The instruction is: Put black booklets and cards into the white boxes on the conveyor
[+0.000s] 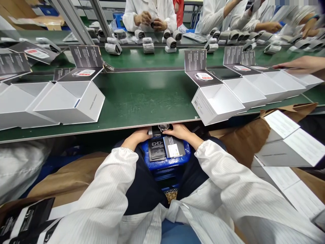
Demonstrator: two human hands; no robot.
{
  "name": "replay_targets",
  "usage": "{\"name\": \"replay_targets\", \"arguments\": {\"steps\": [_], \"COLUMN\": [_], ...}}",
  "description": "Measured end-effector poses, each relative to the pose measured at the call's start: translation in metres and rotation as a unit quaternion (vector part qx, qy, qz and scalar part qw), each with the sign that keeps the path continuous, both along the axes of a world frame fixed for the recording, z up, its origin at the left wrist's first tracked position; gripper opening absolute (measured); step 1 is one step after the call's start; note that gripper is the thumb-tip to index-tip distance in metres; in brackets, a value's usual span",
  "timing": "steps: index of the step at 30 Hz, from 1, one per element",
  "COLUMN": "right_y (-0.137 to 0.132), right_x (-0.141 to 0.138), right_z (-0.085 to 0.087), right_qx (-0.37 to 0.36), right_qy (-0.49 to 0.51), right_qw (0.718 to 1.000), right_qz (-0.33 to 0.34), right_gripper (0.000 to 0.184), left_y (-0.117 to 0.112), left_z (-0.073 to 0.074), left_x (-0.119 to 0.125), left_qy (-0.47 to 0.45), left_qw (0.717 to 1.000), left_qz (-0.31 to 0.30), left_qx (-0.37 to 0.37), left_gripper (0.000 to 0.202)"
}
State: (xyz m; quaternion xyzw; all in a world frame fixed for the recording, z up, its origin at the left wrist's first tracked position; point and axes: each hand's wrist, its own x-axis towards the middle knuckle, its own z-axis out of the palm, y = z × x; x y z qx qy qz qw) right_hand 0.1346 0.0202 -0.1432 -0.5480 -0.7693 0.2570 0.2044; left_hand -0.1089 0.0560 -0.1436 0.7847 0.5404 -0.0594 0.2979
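Observation:
Under the table's front edge, my two hands reach over a blue plastic stool (186, 154) between my knees. My left hand (139, 136) has its fingers closed at a small grey-and-black piece (155, 132); its fingertips are partly hidden. My right hand (180, 131) has its thumb and fingers at a round, silver-rimmed object (164, 127), whose kind I cannot make out. Nearer me on the stool lie a black printed leaflet (156, 149) with line drawings and a dark grey card (175, 147) with a white label.
Open white boxes (92, 105) with dark lids stand left on the green table (142, 95); more boxes (220, 101) line the right. Grey-white cuffed devices (171, 44) stand behind. A co-worker's hand (302, 64) reaches in from the right. Brown paper (241, 135) and white cartons flank my right.

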Motion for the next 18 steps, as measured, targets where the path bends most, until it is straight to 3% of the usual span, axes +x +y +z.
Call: {"name": "replay_targets", "arguments": {"steps": [6, 13, 18], "right_y": [-0.006, -0.026, -0.011], "right_x": [0.011, 0.025, 0.011], "right_z": [0.001, 0.003, 0.006], "right_qx": [0.048, 0.086, 0.050], "right_qy": [0.002, 0.006, 0.072], "right_qw": [0.999, 0.996, 0.996], "right_qz": [0.017, -0.019, 0.011], "right_gripper": [0.057, 0.062, 0.050], "left_y": [-0.002, -0.008, -0.007], "left_z": [-0.001, 0.006, 0.006], "left_x": [0.004, 0.008, 0.009], "left_qy": [-0.004, -0.039, -0.048], "left_qw": [1.000, 0.999, 0.998], "left_qz": [0.004, -0.011, -0.013], "left_qx": [0.005, 0.030, 0.040], "left_gripper": [0.070, 0.056, 0.062]}}
